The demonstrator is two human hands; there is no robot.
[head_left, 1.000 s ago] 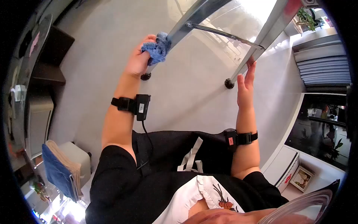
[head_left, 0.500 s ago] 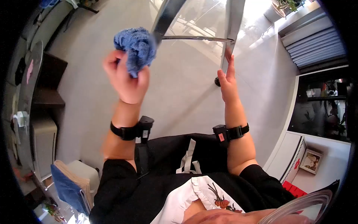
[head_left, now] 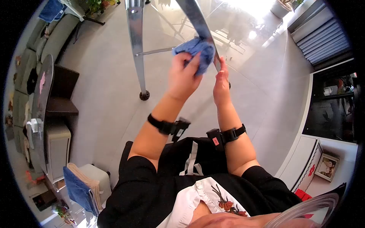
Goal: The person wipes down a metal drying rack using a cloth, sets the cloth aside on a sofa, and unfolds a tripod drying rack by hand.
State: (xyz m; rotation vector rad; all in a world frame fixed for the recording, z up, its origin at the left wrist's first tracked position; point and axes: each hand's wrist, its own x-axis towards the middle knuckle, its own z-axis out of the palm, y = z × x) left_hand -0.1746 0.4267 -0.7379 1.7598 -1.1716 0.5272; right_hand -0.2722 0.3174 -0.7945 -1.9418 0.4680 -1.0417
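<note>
My left hand grips a bunched blue cloth. The cloth lies against the right leg of a shiny metal frame, where a thin crossbar runs behind it. Close by on the right, my right hand has its fingers stretched upward along that leg's outer side, seemingly touching it; it holds no object. The frame's other leg ends in a dark round foot on the floor. What the frame carries above is out of view.
Pale shiny tiles cover the floor. To the left are a glass-topped table, a brown seat and a grey sofa. At the right stand a white cabinet and a grey curtain. A potted plant sits at the far right.
My left hand has carried the cloth rightward from beside the left leg onto the right leg. The view has shifted, and my right hand stays by the right leg.
</note>
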